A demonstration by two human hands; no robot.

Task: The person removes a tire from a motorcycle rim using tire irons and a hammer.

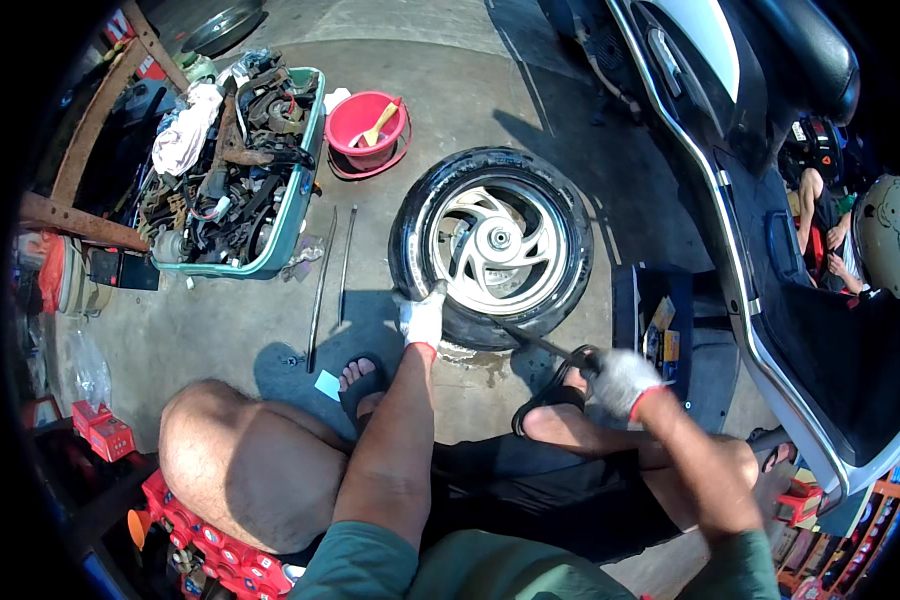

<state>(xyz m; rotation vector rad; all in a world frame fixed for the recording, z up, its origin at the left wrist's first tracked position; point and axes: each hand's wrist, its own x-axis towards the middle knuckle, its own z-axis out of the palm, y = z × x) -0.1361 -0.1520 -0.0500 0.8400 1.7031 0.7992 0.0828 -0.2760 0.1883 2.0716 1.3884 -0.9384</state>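
Observation:
A scooter wheel with a black, wet-looking tyre (pixel 577 262) and a pale spoked rim (pixel 541 245) lies flat on the floor in front of me. My left hand (pixel 422 318), in a white glove with a red cuff, grips the tyre at its near left edge. Wrapped in the same kind of glove, my right hand (pixel 625 382) is closed around a dark tyre lever (pixel 547 345), slanting from the hand to the tyre's near edge. Whether the lever's tip sits under the bead I cannot tell. Both sandalled feet are close to the wheel.
Two thin metal bars (pixel 322 290) lie left of the wheel. Beyond them stand a green crate (pixel 305 195) of used parts and a red bucket (pixel 345 118) with a yellow-handled brush. A scooter (pixel 715 170) rises at right, near an open dark toolbox (pixel 625 305). Another person sits farther right.

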